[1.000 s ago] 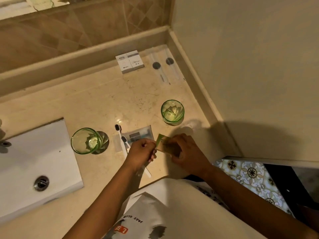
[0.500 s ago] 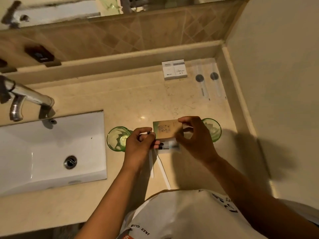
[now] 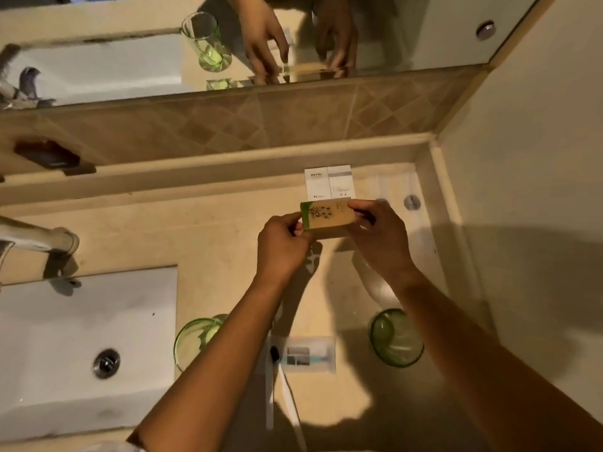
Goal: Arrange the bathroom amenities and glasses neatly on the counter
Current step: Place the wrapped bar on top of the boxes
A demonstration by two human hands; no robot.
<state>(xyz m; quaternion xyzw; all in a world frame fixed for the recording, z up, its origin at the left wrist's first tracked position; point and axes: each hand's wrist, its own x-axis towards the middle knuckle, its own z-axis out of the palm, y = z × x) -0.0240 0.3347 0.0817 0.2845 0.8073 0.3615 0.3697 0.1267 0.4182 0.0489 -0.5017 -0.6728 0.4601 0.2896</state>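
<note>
Both hands, left hand (image 3: 283, 247) and right hand (image 3: 380, 238), pinch the brown box (image 3: 328, 215) by its ends, probably to align it just before the white boxes (image 3: 330, 181).

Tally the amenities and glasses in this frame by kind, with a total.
Green glasses: 2
White hotel boxes: 2
Brown box, held in both hands: 1
Toothbrushes: 2
Clear sachet: 1
Total: 8

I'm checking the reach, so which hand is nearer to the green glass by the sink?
Left. The left hand is up by the brown box, its forearm passing over that green glass; the right hand is farther right.
</note>
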